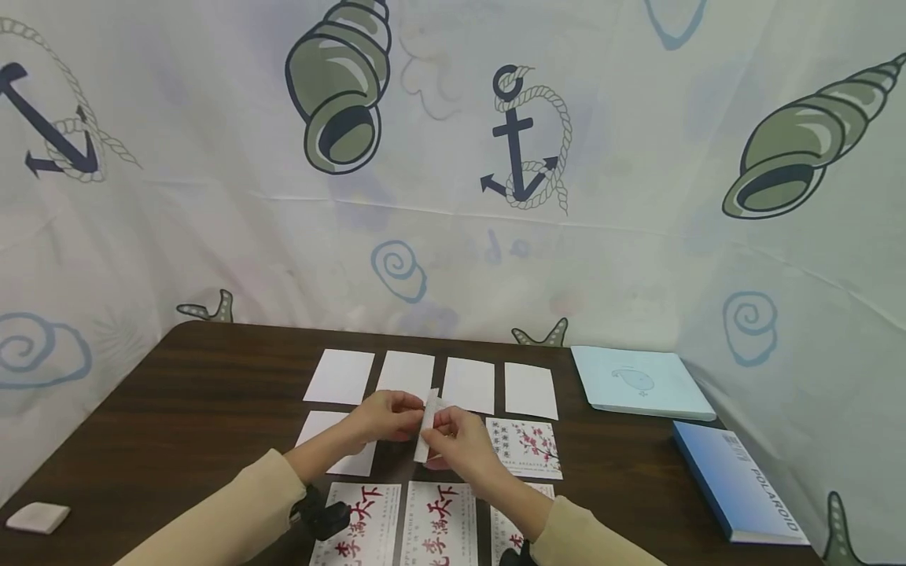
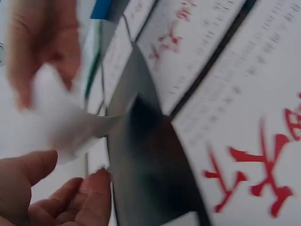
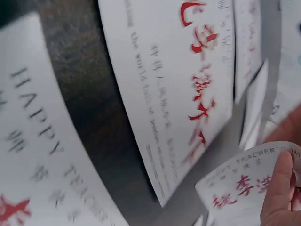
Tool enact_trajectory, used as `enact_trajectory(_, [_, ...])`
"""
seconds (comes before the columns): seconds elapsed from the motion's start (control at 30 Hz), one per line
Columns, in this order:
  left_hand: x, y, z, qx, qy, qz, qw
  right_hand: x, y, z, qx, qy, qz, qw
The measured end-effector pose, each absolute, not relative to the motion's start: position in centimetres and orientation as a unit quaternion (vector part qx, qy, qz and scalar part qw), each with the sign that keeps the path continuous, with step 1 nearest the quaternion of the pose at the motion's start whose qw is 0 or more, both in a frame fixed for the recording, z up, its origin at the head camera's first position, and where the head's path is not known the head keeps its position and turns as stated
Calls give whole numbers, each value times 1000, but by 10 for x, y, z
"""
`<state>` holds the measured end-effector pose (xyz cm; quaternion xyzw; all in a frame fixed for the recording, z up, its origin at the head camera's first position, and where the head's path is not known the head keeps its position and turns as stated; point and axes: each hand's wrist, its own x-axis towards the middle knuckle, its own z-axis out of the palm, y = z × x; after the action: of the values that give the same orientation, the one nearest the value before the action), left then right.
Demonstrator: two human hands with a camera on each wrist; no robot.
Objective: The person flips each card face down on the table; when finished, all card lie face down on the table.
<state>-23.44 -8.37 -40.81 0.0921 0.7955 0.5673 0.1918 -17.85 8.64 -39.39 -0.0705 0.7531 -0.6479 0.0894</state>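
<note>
The curved card (image 1: 427, 431) stood between the hands, its visible length running forward, pinched by the nearer right hand (image 1: 463, 448), while the left hand (image 1: 385, 417), thumb and fingers parted, was just beside it, contact unclear.

Left-wrist view blurs held card (image 2: 70, 129); head view crops nearest cards (image 1: 425, 531).

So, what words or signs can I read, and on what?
"POLAROID": blue box.
"HAPPY TEACHER'S": held card.
"桃李", red: same card.
"HAPPY TEACHER": leftmost card, right-wrist view.
"李满天下", red: card beside it.
"the world": that card too.
Smaller print: too small or blurred.
Faint backdrop letters: unreadable.
</note>
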Motion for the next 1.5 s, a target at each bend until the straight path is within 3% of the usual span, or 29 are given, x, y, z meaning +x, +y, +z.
enact_trajectory(0.2, [-232, -89, -418, 67, 782, 585, 206, -175, 102, -385, -76, 741, -665, 58])
enact_trajectory(0.47, [-234, -92, -421, 55, 841, 536, 50, -181, 123, -400, -14, 760, -649, 26])
enact_trajectory(0.6, [-228, -93, -423, 82, 869, 487, 9, -185, 127, -413, 12, 774, -632, 17])
enact_trajectory(1.0, [-218, -90, -428, 125, 925, 358, -2, -193, 124, -429, 4, 839, -540, 61])
enact_trajectory(1.5, [-220, -91, -430, 146, 950, 277, 2, -195, 123, -428, -38, 889, -453, 63])
